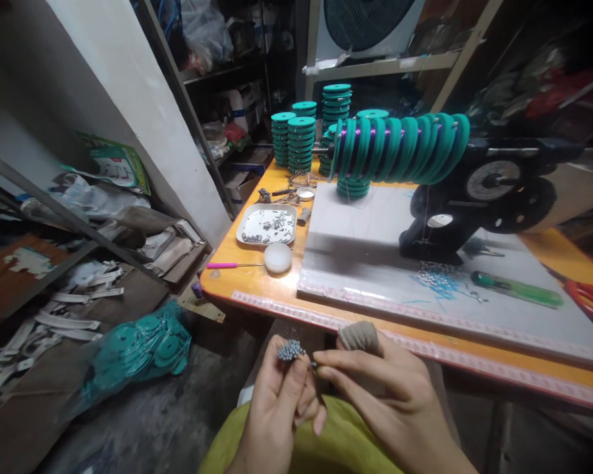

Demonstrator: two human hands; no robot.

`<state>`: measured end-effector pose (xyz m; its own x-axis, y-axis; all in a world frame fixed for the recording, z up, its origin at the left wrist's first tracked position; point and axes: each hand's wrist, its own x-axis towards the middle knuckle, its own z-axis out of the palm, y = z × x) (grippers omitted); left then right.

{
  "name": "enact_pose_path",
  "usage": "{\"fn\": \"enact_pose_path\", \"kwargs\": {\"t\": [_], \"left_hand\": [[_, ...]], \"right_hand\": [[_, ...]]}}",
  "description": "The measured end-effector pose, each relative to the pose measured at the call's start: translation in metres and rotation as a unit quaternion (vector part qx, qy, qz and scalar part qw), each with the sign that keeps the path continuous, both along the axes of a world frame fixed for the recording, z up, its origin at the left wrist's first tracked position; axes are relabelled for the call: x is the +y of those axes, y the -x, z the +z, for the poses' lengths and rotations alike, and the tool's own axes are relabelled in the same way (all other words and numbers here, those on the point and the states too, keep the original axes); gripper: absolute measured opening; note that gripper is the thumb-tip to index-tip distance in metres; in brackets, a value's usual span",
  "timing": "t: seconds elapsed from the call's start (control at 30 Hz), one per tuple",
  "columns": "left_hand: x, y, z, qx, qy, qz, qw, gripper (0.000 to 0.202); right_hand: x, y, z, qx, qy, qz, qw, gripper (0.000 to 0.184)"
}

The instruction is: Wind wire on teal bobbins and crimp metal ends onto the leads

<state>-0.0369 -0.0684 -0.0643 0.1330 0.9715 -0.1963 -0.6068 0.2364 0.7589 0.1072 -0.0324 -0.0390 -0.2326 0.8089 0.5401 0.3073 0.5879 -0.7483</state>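
My left hand (281, 395) is closed around a tight bundle of small grey-blue pieces (290, 350) with rounded ends, held upright in front of the table edge. Their exact kind is too small to tell. Beside it, my right hand (380, 378) pinches a small dark piece (313, 364) between thumb and finger, close to the bundle. A grey cloth cover (360, 337) wraps one finger of the right hand. Most of the bundle's length is hidden inside the left fingers. Both hands are above my lap, over yellow-green cloth (346, 438).
On the orange table (222, 276) are a white tray (242, 238) of small metal pieces, a round white container (277, 259), a pink-handled tool (223, 266) and stacked green spools (300, 141). A black winding machine (429, 243) carries green spools (400, 150). A green-handled tool (518, 289) lies on the board.
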Motion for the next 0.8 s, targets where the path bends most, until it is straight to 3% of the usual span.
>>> {"fn": "enact_pose_path", "kwargs": {"t": [0.23,0.37,0.43,0.5,0.67,0.8], "left_hand": [[-0.002,-0.003,0.002,0.003,0.005,0.002,1.000,0.027],[0.003,0.002,0.008,0.039,-0.037,0.111,0.992,0.028],[0.008,0.009,0.010,0.040,-0.067,0.188,0.979,0.029],[0.011,0.016,0.011,0.052,-0.074,0.218,0.972,0.030],[0.006,0.016,0.004,0.116,-0.055,0.038,0.991,0.015],[0.000,0.007,0.003,0.100,-0.042,0.039,0.993,0.010]], "right_hand": [[-0.001,0.005,0.000,-0.003,0.009,0.010,1.000,0.018],[-0.004,0.004,0.006,-0.019,-0.005,0.008,1.000,0.012],[-0.004,-0.001,0.010,-0.024,-0.006,-0.028,0.999,0.011],[-0.003,-0.007,0.012,-0.026,0.006,-0.066,0.997,0.011],[0.004,-0.006,0.012,-0.021,0.077,-0.010,0.997,0.010],[0.006,0.008,0.009,0.014,0.116,0.003,0.993,0.011]]}}
